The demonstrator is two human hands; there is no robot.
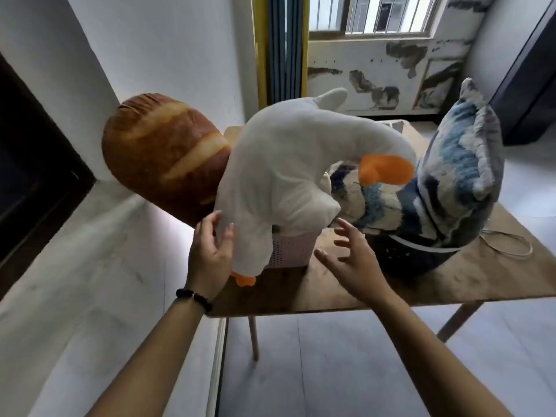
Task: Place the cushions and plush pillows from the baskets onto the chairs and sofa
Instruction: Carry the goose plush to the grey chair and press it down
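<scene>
A white plush goose (285, 176) with an orange beak and orange feet droops over a pink perforated basket (290, 251) on a wooden table (406, 284). Behind it to the left leans a brown bread-shaped pillow (162, 158). To the right, a dark round basket (412, 254) holds blue-and-white striped cushions (460, 176). My left hand (210, 251) touches the goose's lower body with fingers curled around its edge. My right hand (352, 257) hovers open in front of the pink basket, fingers spread, touching nothing.
White walls close in on the left, with a dark door frame (30, 176). A window (388, 13) and blue-yellow curtains (282, 46) lie beyond the table. A thin cord (508, 245) lies on the table's right part. Grey tiled floor (331, 371) runs below.
</scene>
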